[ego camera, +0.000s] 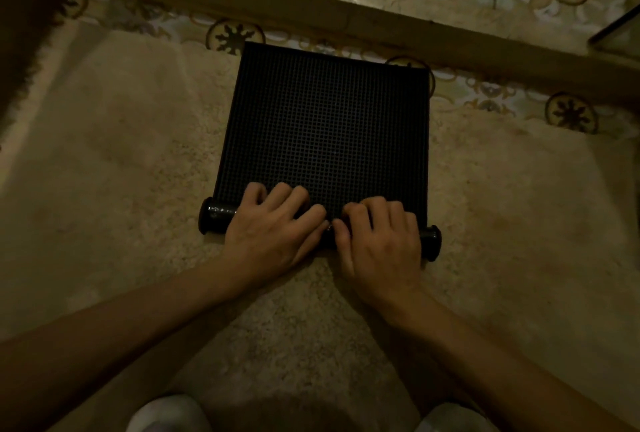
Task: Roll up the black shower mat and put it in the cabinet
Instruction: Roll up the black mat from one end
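The black shower mat lies flat on a beige rug, its gridded face up. Along its near edge runs a glossy black roller whose capped ends stick out left and right. My left hand rests on the roller left of centre, fingers curled over onto the mat. My right hand grips the roller right of centre, next to the left hand, thumbs nearly touching. The middle of the roller is hidden under both hands. No cabinet is recognisable in view.
The beige rug covers the floor around the mat. Beyond it lies patterned tile and a raised brown sill running across the back. A dark framed corner stands at the far right. My knees show at the bottom edge.
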`<state>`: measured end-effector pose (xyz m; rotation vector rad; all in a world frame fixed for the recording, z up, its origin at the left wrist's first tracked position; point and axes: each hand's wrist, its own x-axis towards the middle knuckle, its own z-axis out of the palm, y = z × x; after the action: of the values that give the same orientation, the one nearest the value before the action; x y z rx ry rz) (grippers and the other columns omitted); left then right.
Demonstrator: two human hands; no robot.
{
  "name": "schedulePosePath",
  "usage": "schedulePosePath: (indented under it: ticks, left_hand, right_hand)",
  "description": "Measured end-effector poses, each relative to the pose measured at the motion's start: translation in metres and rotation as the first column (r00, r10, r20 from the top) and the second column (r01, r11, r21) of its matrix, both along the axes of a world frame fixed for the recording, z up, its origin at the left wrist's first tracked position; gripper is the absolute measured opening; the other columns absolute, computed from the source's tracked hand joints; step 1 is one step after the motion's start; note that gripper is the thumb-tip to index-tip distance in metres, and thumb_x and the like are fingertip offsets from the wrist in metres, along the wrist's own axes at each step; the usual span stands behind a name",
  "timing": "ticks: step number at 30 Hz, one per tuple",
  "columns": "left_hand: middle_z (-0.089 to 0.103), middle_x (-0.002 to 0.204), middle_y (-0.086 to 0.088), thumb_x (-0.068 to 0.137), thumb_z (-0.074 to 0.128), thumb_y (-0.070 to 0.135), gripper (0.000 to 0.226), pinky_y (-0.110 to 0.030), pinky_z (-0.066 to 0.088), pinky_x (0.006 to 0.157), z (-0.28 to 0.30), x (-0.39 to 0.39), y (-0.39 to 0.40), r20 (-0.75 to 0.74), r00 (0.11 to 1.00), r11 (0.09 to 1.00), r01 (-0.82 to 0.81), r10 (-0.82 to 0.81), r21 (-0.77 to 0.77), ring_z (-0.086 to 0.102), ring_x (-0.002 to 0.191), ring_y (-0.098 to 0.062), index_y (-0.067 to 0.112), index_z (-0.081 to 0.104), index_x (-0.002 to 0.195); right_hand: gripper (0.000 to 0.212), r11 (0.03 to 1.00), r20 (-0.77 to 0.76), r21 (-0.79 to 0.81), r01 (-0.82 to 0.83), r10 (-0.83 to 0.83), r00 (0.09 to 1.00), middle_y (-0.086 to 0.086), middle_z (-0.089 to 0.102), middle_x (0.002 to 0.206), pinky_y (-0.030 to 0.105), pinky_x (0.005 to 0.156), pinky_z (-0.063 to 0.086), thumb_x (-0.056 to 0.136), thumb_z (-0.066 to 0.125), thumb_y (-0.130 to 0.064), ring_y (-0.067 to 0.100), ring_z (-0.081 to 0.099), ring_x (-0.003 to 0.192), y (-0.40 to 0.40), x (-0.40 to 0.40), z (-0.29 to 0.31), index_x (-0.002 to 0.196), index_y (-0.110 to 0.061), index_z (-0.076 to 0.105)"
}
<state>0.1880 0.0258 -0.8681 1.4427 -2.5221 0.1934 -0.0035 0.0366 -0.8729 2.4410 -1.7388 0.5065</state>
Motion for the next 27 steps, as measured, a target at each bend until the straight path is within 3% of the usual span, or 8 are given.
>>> schedulePosePath:
  ticks: [5, 10, 16, 22, 27]
  left_hand:
    - [0.058, 0.086, -0.004, 0.106, 0.036, 0.038, 0.034, -0.039, 0.038, 0.067, 0.006, -0.002, -0.012, -0.053, 0.999, 0.999, -0.006, 0.008, 0.037, 0.052, 0.077, -0.024, 0.016, 0.058, 0.091]
    - [0.06, 0.092, -0.009, 0.105, 0.04, 0.038, 0.034, -0.039, 0.04, 0.062, 0.009, 0.007, -0.012, -0.027, 0.996, 0.996, 0.082, -0.081, 0.03, 0.052, 0.076, -0.026, 0.015, 0.064, 0.101]
    - [0.06, 0.11, -0.018, 0.097, 0.039, 0.053, 0.054, -0.047, 0.037, 0.081, 0.001, -0.001, 0.011, 0.078, 0.992, 0.992, -0.102, 0.097, 0.075, 0.053, 0.093, -0.035, 0.01, 0.062, 0.119]
    - [0.054, 0.087, -0.01, 0.101, 0.034, 0.048, 0.045, -0.042, 0.035, 0.066, 0.011, -0.002, -0.024, 0.02, 0.998, 0.997, -0.055, 0.054, 0.058, 0.048, 0.076, -0.029, 0.009, 0.055, 0.098]
    - [0.051, 0.09, -0.009, 0.105, 0.029, 0.042, 0.036, -0.038, 0.037, 0.06, 0.014, -0.001, -0.043, 0.003, 0.999, 0.994, -0.048, 0.048, 0.095, 0.049, 0.074, -0.025, 0.013, 0.048, 0.096]
  right_hand:
    - [0.04, 0.999, -0.083, 0.011, -0.04, 0.041, 0.996, 0.012, 0.055, 0.09, 0.043, 0.063, 0.037, 0.108, 0.029, -0.038, 0.03, 0.049, 0.076, -0.02, 0.001, 0.002, 0.094, -0.011, 0.054]
    - [0.036, 0.998, -0.056, -0.011, -0.066, 0.065, 0.996, 0.009, 0.055, 0.084, 0.042, 0.065, 0.037, 0.108, 0.03, -0.035, 0.028, 0.048, 0.075, -0.023, 0.0, 0.001, 0.092, -0.014, 0.053]
    - [0.037, 0.997, -0.004, -0.056, -0.062, 0.062, 0.998, 0.006, 0.055, 0.076, 0.041, 0.061, 0.038, 0.108, 0.036, -0.033, 0.026, 0.049, 0.071, -0.032, 0.001, 0.001, 0.082, -0.015, 0.055]
    - [0.047, 0.997, 0.041, 0.01, -0.079, 0.079, 0.996, 0.005, 0.058, 0.069, 0.038, 0.054, 0.04, 0.11, 0.035, -0.035, 0.023, 0.052, 0.064, -0.053, 0.0, 0.012, 0.075, -0.015, 0.06]
    - [0.042, 0.996, -0.057, -0.076, -0.037, 0.033, 0.998, 0.01, 0.058, 0.084, 0.044, 0.064, 0.039, 0.11, 0.034, -0.036, 0.03, 0.052, 0.076, -0.051, 0.001, 0.011, 0.09, -0.011, 0.061]
